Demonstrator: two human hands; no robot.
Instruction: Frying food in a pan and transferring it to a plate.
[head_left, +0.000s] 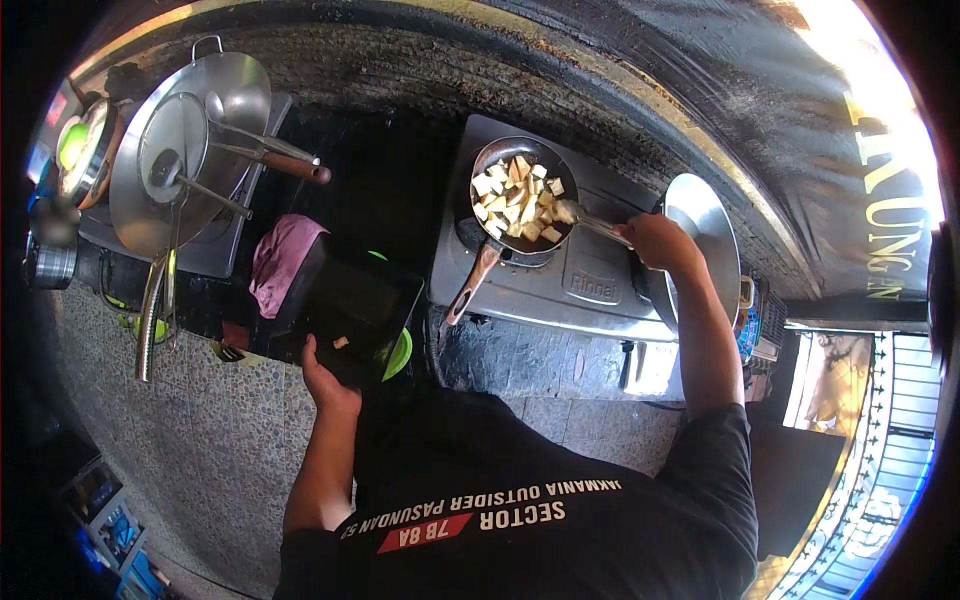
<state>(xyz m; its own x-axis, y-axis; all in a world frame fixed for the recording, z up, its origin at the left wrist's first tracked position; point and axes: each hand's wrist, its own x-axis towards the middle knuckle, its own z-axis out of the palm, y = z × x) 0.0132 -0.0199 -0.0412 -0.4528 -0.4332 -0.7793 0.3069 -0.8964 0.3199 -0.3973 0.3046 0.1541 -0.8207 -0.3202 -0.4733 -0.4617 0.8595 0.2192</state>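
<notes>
My right hand grips the handle of a metal cooking utensil. The utensil's head reaches into a dark frying pan, among pale food cubes with browned sides. This pan rests on the left part of a Rinnai gas stove, its brown handle towards me. Low on the left, my left hand holds a dark tray by its near edge, thumb on top and fingers hidden beneath. One small food piece lies on the tray near the thumb.
A wide metal wok stands at the stove's right. On the left burner, another large wok holds a strainer and ladles. A pink cloth lies beside it. Part of a green dish shows by the tray. Behind runs a sooty wall.
</notes>
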